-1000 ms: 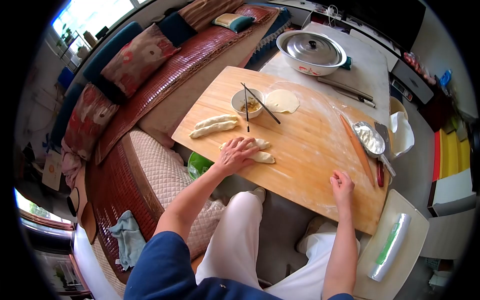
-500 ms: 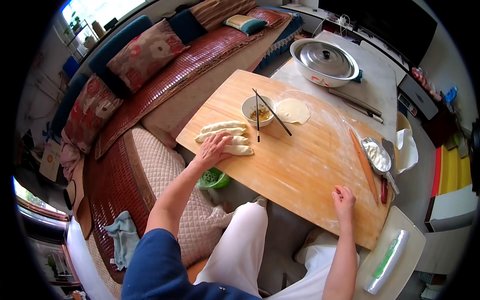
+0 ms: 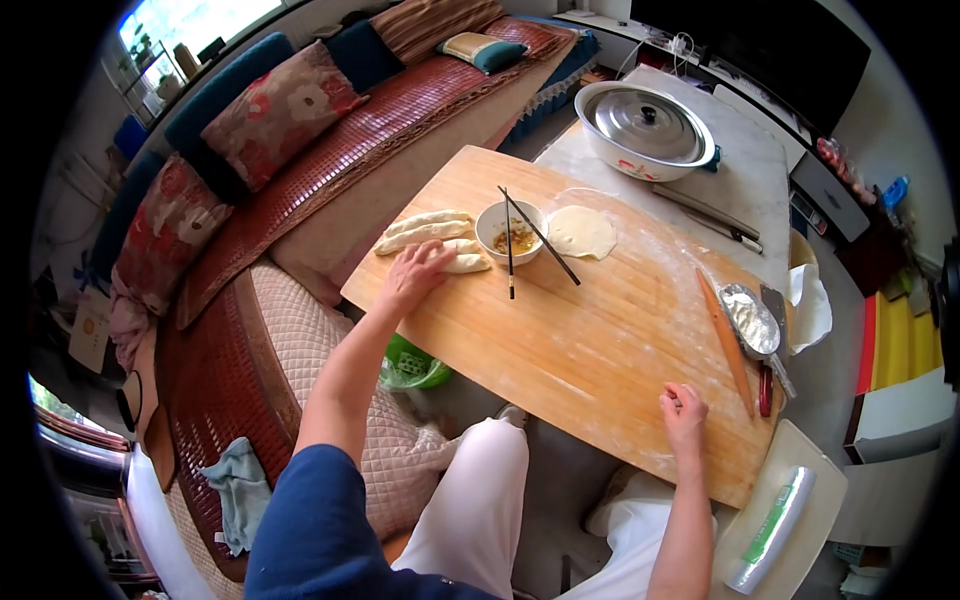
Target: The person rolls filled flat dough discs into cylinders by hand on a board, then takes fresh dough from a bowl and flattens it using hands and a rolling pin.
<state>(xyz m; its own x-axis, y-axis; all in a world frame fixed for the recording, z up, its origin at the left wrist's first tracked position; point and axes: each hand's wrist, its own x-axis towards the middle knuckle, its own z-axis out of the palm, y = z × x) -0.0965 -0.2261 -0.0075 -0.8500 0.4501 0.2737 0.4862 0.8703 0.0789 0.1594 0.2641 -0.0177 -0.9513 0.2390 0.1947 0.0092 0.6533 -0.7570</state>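
Several long, pale filled dough rolls (image 3: pixel 425 231) lie side by side on the left part of the wooden board (image 3: pixel 560 340). My left hand (image 3: pixel 418 272) rests over the nearer rolls, fingers stretched out and partly covering them. Just right of the rolls is a white bowl (image 3: pixel 484 238) with some filling left in it and two dark chopsticks (image 3: pixel 553 250) across its rim. A round dough wrapper (image 3: pixel 583 232) lies flat beside the bowl. At the board's near right, my right hand (image 3: pixel 684 415) is loosely curled, with nothing visible in its fingers.
A rolling pin (image 3: pixel 726 340), a scoop of flour (image 3: pixel 750 320) and a dark-bladed knife (image 3: pixel 774 302) lie along the right edge. Behind stands a lidded basin (image 3: pixel 600 140). A plastic wrap roll (image 3: pixel 772 530) lies on a tray (image 3: pixel 815 490); a green basket (image 3: pixel 428 372) stands below.
My left hand has moved away from me, and the dough rolls have slid with it farther from the board's near edge. My right hand stays about where it was.
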